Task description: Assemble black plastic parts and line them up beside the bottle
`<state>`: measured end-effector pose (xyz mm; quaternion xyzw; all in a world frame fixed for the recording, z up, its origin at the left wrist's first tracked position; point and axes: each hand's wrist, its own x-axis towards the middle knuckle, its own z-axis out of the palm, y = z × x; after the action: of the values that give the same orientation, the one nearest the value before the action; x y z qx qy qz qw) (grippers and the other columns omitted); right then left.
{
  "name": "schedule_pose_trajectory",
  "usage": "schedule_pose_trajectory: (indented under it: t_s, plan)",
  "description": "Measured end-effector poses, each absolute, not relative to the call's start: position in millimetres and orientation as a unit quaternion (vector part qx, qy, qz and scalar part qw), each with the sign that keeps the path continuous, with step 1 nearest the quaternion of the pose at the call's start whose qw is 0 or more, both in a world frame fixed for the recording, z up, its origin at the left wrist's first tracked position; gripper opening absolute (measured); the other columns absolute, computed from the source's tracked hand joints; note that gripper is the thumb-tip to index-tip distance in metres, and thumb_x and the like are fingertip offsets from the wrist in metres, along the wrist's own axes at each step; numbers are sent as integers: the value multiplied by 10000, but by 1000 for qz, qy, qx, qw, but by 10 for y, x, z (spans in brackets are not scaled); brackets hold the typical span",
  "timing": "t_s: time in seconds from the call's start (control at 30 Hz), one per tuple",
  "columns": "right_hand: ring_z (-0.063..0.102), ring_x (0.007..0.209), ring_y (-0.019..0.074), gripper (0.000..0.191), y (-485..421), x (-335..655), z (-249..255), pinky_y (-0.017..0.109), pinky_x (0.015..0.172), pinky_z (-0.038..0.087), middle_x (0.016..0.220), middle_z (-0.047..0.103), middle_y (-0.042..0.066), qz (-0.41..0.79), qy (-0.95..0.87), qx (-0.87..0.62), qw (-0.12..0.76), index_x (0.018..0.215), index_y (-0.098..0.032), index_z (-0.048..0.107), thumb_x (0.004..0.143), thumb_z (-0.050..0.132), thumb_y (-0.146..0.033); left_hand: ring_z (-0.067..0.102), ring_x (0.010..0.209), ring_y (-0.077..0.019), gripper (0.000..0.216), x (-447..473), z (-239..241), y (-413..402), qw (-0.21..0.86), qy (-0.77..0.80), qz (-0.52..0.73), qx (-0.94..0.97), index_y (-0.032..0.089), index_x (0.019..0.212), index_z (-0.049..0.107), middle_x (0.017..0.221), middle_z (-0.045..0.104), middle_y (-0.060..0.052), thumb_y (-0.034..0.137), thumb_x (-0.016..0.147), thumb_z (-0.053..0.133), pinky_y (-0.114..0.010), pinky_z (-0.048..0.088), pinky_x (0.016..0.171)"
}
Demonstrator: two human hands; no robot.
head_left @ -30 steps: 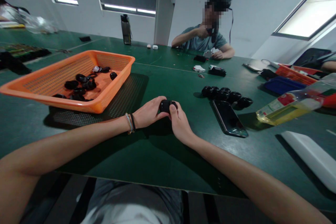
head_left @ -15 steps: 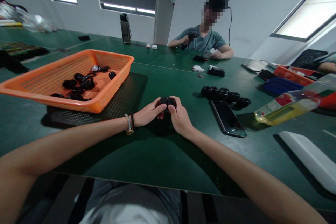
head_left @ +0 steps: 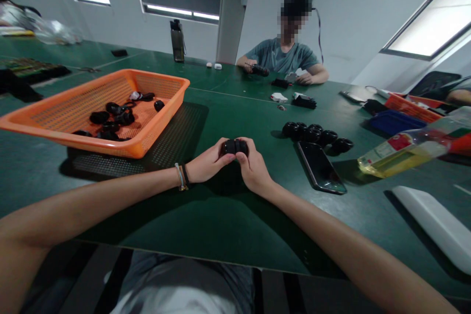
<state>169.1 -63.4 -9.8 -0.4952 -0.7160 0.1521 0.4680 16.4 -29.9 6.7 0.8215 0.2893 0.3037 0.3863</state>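
Between my two hands is a black rounded part (head_left: 234, 146), glossy, with a seam across its middle; its exact kind I cannot make out. My left hand (head_left: 209, 161) closes on its left side, thumb along the near face. From the right, my right hand (head_left: 254, 164) grips the other half, thumb pressed near the seam. Both hands are just above the green table (head_left: 206, 221). Several similar black rounded parts (head_left: 312, 134) stand in a cluster to the right. More black pieces (head_left: 110, 117) lie loose in the orange basket (head_left: 147, 140) on the left.
A phone (head_left: 321, 167) lies right of my hands, near a tilted bottle of yellow liquid (head_left: 405, 149) and a white bar-shaped object (head_left: 434, 225). Across the table a person (head_left: 283, 56) holds a dark power tool (head_left: 260, 69). A dark bottle (head_left: 177, 41) stands at the back.
My thumbs have shifted lower on the black part, showing more of its near face. The person opposite has lowered the power tool.
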Motion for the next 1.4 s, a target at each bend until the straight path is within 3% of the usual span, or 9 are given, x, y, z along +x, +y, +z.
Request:
schedule_pose_trajectory:
  t_s: [0.13, 0.43, 0.8, 0.97, 1.2, 1.4]
  plan:
    - [590, 682, 220, 583, -682, 1646, -83, 341, 611, 445, 802, 610, 87, 174, -690, -512, 481, 1013, -188, 436, 808, 223, -691, 537, 860, -208, 338, 156, 87, -301, 347, 291, 297, 841, 119, 1053, 392, 961, 533, -91, 378, 837, 412, -345, 432, 781]
    - [579, 674, 205, 529, -728, 1588, -74, 325, 594, 438, 769, 611, 68, 230, -654, -515, 504, 978, -191, 457, 817, 279, -663, 561, 789, -214, 302, 137, 122, -267, 285, 310, 266, 867, 138, 1029, 421, 904, 552, -78, 357, 825, 461, -345, 452, 719]
    - [577, 699, 196, 498, -723, 1583, -93, 323, 622, 447, 804, 608, 68, 250, -643, -521, 502, 971, -196, 468, 833, 285, -638, 547, 880, -232, 320, 124, 143, -233, 227, 294, 268, 889, 145, 1006, 442, 978, 545, -99, 375, 799, 523, -363, 445, 790]
    - [590, 749, 226, 578, -618, 1700, -83, 356, 671, 457, 866, 606, 91, 162, -702, -504, 477, 1024, -205, 451, 805, 234, -692, 524, 786, -187, 353, 149, 130, -223, 301, 292, 286, 862, 148, 1026, 401, 915, 518, -64, 419, 810, 468, -320, 429, 721]
    - [592, 830, 232, 580, -547, 1816, -85, 388, 742, 472, 979, 594, 117, 95, -772, -449, 440, 1073, -200, 440, 821, 213, -671, 405, 569, -100, 477, 175, 60, -216, 499, 243, 266, 788, 178, 825, 358, 640, 408, 38, 649, 814, 281, -244, 369, 577]
    - [589, 841, 224, 537, -583, 1780, -72, 386, 763, 471, 986, 583, 114, 94, -774, -439, 448, 1080, -206, 426, 843, 208, -636, 428, 556, -104, 502, 179, 63, -250, 495, 230, 279, 790, 167, 884, 359, 619, 435, 45, 661, 799, 333, -247, 375, 575]
